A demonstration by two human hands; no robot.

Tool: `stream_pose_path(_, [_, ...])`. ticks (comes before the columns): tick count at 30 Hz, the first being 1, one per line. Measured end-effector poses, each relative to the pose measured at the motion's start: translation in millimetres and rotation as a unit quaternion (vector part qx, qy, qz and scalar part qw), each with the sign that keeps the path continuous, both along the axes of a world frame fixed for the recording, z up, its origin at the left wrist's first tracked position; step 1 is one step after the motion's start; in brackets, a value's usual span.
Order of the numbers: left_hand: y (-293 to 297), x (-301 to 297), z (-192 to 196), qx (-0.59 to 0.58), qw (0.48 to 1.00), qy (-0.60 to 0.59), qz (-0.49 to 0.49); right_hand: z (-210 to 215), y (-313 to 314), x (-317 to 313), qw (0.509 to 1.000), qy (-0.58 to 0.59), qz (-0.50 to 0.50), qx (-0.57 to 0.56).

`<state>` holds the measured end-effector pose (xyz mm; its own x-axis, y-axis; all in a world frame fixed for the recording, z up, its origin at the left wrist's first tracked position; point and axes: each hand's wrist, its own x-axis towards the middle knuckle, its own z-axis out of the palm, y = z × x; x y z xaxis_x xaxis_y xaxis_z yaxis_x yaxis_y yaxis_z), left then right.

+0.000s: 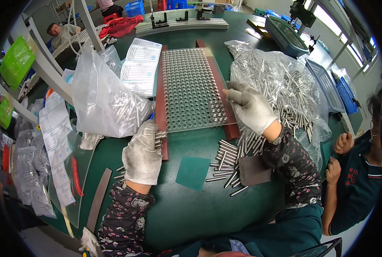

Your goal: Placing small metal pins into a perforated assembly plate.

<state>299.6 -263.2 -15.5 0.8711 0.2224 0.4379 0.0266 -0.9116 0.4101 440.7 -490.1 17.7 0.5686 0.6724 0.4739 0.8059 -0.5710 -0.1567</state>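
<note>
Several pins (160,138) are gripped in the gloved left hand (142,153), just beside the perforated plate (190,88); loose pins (226,159) lie below the right hand (250,105). That hand is held over the plate's right edge, fingers curled; whether anything is pinched cannot be told.

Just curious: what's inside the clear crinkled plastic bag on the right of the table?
The clear crinkled plastic bag is full of small shiny metal pins. The right gloved hand covers its near-left part, hiding what lies there.
</note>
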Motion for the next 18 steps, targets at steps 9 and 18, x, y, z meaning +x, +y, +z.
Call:
stream_pose_path(9, [-36,9,54,-0.589,0.777,0.165,-0.15,40,42,-57,0.911,0.32,0.165,0.2])
stream_pose_path(18, [-51,19,40,-0.649,0.74,0.092,-0.151,47,28,-22,0.871,0.341,0.08,0.343])
